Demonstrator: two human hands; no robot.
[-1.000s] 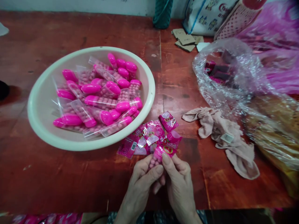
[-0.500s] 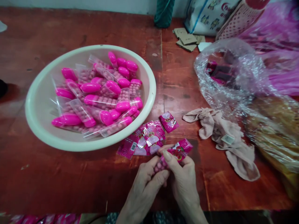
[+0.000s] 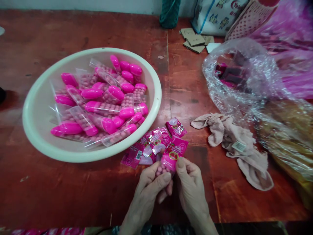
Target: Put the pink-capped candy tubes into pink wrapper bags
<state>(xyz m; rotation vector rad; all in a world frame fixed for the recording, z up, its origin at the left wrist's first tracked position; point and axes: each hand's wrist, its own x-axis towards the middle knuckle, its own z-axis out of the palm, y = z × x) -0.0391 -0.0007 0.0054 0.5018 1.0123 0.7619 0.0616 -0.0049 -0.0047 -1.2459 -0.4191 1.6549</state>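
Note:
My left hand [image 3: 153, 184] pinches a small tube of pink candy balls [image 3: 161, 169] at the near table edge. My right hand [image 3: 190, 184] grips a pink printed wrapper [image 3: 174, 153] that covers the tube's upper end. Both hands meet over the tube, fingers closed. Just beyond them lies a small heap of flat pink wrappers [image 3: 153, 147]. A cream bowl [image 3: 36, 137] to the left holds several clear tubes of candy with pink caps [image 3: 102, 98].
A crumpled beige cloth [image 3: 234, 143] lies right of the hands. A large clear plastic bag [image 3: 246, 78] with dark packs fills the right side. Cardboard scraps [image 3: 194, 40], a green object [image 3: 169, 13] and printed bags stand at the back of the red wooden table [image 3: 49, 192].
The wrapper, tilted right half a second ago, now points up and away again over the tube. Both hands stayed together near the table's front edge.

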